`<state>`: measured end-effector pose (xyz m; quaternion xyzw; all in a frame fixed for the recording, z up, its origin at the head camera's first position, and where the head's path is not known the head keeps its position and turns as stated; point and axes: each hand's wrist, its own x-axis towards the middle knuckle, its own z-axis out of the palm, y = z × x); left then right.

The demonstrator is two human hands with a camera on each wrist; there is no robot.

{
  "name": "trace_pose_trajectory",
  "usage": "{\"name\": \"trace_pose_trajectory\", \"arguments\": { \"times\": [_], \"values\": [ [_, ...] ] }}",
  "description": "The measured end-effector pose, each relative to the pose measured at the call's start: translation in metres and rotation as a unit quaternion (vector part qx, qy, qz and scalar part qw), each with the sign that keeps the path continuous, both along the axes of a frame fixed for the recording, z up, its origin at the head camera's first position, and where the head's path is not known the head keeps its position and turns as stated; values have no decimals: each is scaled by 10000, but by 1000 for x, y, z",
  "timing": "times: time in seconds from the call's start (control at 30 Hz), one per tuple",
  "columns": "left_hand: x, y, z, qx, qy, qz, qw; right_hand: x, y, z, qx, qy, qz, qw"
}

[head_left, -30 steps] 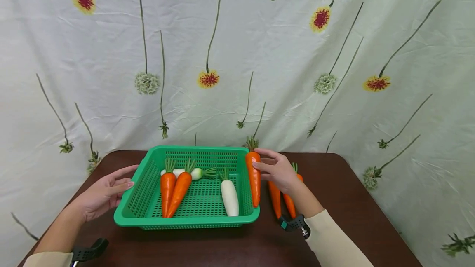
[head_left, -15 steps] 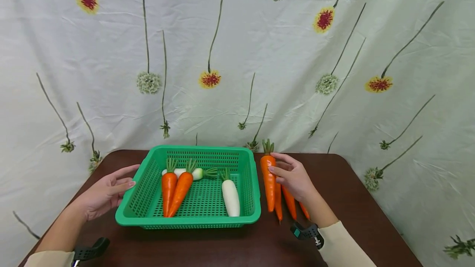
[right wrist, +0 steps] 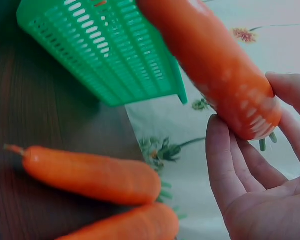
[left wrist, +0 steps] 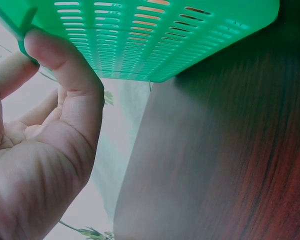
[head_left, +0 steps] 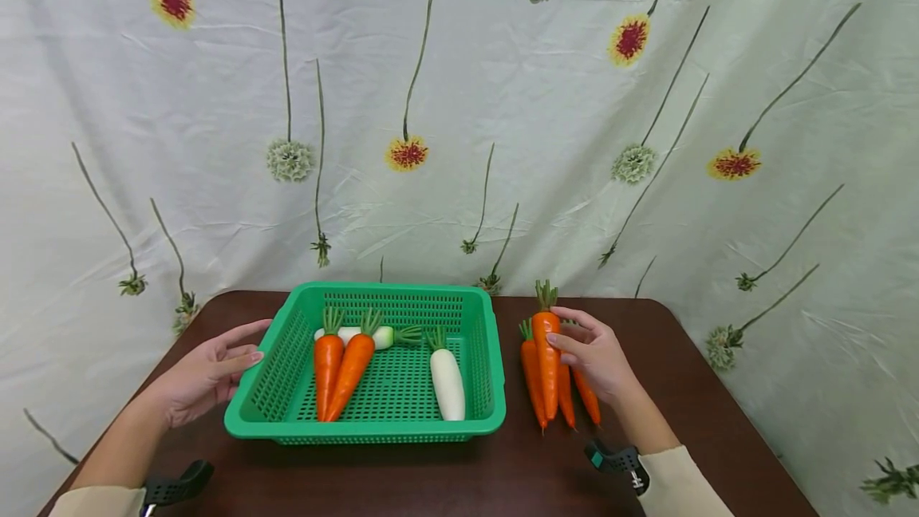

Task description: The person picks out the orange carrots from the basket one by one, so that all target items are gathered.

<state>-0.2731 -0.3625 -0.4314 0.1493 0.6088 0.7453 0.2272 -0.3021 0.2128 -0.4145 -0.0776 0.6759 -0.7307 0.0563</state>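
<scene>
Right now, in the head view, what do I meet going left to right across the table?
left hand → green basket → two carrots in the basket → white radish → held carrot → right hand

The person wore a long-sleeved top of pale cream, smooth-looking fabric; the cream left sleeve [head_left: 93,499] showed only as a narrow strip at the lower edge of the head view, while the cream right sleeve [head_left: 682,485] ended in a plain cuff short of the wrist. Both forearms were bare beyond the cuffs. A black plastic wrist mount [head_left: 175,483] sat by the left cuff, a curved bracket with a small pale metal part at its lower end. A second black plastic wrist mount [head_left: 616,459] sat above the right cuff, marked by a small teal square and carrying a silvery screw-like fitting. The bare left hand [head_left: 208,371] and the bare right hand [head_left: 596,355] wore no gloves, and their fingernails were short with a pale pinkish sheen.
</scene>
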Motion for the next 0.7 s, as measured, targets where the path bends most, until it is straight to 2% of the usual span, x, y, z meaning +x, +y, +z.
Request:
{"name": "trace_pose_trajectory", "arguments": {
  "times": [0.37, 0.7],
  "values": [
    [0, -1, -1, 74, -17, -58, 10000, 1, 26, -7, 523, 64, -24, 9986],
    [2, 2, 2, -41, 50, -1, 10000, 0, 50, -18, 502, 148, -20, 9986]
  ]
}}
